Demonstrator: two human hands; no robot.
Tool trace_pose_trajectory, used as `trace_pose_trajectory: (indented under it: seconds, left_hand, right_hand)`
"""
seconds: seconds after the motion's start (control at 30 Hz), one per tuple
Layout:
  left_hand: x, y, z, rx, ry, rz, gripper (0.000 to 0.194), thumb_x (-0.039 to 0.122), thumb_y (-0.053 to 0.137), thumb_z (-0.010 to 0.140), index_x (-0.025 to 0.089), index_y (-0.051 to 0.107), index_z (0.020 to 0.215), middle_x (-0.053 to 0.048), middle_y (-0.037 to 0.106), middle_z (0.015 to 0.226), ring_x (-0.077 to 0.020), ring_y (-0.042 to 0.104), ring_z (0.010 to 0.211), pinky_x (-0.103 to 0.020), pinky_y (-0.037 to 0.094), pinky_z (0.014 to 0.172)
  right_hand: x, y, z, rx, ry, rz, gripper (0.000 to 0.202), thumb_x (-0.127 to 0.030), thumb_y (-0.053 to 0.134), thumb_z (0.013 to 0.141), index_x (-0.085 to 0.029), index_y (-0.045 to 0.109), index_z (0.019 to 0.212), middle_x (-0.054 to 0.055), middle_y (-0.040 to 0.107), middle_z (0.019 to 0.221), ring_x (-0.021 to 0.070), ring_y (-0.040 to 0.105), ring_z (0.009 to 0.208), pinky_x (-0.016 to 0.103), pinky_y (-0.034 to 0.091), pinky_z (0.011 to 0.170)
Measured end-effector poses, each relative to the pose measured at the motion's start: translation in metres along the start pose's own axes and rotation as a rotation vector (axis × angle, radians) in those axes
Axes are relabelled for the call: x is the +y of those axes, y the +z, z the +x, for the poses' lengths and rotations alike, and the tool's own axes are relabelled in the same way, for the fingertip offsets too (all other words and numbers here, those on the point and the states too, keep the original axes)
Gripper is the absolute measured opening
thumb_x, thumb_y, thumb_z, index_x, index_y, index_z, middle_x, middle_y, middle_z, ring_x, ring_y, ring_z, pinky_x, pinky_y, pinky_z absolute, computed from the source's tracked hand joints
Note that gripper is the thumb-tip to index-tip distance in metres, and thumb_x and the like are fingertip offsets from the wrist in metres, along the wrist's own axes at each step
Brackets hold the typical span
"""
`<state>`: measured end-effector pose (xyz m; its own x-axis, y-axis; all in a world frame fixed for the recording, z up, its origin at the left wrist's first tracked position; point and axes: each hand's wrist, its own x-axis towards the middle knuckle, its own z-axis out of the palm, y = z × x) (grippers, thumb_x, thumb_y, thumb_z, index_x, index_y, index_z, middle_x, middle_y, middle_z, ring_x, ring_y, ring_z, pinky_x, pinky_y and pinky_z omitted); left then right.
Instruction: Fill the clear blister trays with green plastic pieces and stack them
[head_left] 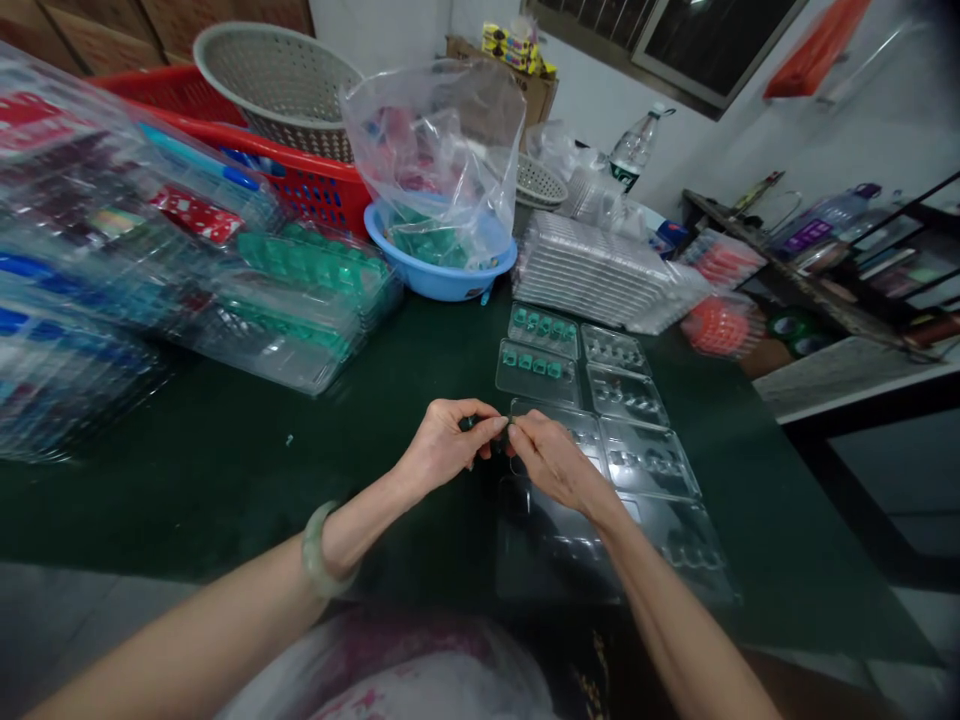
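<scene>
Over the dark green table, my left hand (454, 435) is closed with thumb and forefinger in a pinch. Small dark green pieces (468, 423) show among its fingers; their exact kind is too small to tell. My right hand (551, 455) meets it fingertip to fingertip, also pinched, and what lies between its fingers is hidden. Beneath and beside the right hand are transparent plastic blister trays (649, 458) laid out in two columns. Two trays at the far end of the left column, one of them this tray (536, 388), hold rows of small green pieces (532, 362).
A blue basin (442, 285) with a plastic bag and green pieces stands behind. Stacked blister packs (300, 365) fill the left, near a red basket (322, 190) and grey colander (277, 90). Nested transparent trays (600, 270) stand at the back right. A tiny piece (289, 440) lies on the table (360, 440).
</scene>
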<state>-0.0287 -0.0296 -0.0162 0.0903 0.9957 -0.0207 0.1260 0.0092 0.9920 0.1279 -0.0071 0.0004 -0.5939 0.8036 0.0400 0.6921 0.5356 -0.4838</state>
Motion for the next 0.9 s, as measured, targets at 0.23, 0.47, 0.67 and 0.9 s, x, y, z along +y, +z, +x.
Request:
trace_pose_trajectory:
  seconds: [0.23, 0.47, 0.67, 0.9]
  left_hand:
    - [-0.002, 0.0, -0.001, -0.042, 0.058, 0.075, 0.022, 0.031, 0.05, 0.077, 0.014, 0.064, 0.08, 0.002, 0.054, 0.049, -0.005, 0.045, 0.038, -0.014, 0.033, 0.035]
    - [-0.01, 0.005, -0.001, 0.037, 0.241, 0.175, 0.016, 0.02, 0.052, 0.073, 0.016, 0.063, 0.083, -0.003, 0.06, 0.066, -0.011, 0.054, 0.055, -0.02, 0.041, 0.052]
    - [-0.012, 0.005, 0.002, -0.003, 0.172, 0.046, 0.012, 0.014, 0.051, 0.069, 0.016, 0.062, 0.073, -0.001, 0.056, 0.059, -0.0099, 0.049, 0.051, -0.022, 0.037, 0.051]
    - [-0.011, -0.003, 0.007, -0.139, -0.108, -0.524, 0.016, 0.029, 0.061, 0.069, 0.015, 0.057, 0.077, 0.003, 0.049, 0.055, -0.0036, 0.042, 0.042, -0.015, 0.024, 0.039]
  right_hand:
    - [-0.01, 0.012, -0.003, 0.172, 0.129, -0.346, 0.034, -0.024, 0.031, 0.087, -0.018, 0.054, 0.063, 0.004, 0.056, 0.062, 0.0152, 0.049, 0.063, 0.027, 0.028, 0.057]
    - [-0.012, 0.023, -0.004, 0.226, 0.135, -0.31, 0.032, -0.02, 0.031, 0.086, -0.019, 0.055, 0.066, 0.004, 0.057, 0.062, 0.0155, 0.048, 0.06, 0.028, 0.028, 0.056]
    - [-0.019, 0.034, -0.008, 0.36, 0.127, -0.355, 0.032, -0.022, 0.031, 0.087, -0.017, 0.057, 0.068, 0.008, 0.058, 0.068, 0.0187, 0.05, 0.071, 0.029, 0.031, 0.062]
    - [-0.016, 0.022, -0.016, 0.343, 0.105, 0.421, 0.032, -0.033, 0.045, 0.083, -0.02, 0.049, 0.112, 0.004, 0.06, 0.087, 0.0135, 0.055, 0.07, 0.025, 0.042, 0.059]
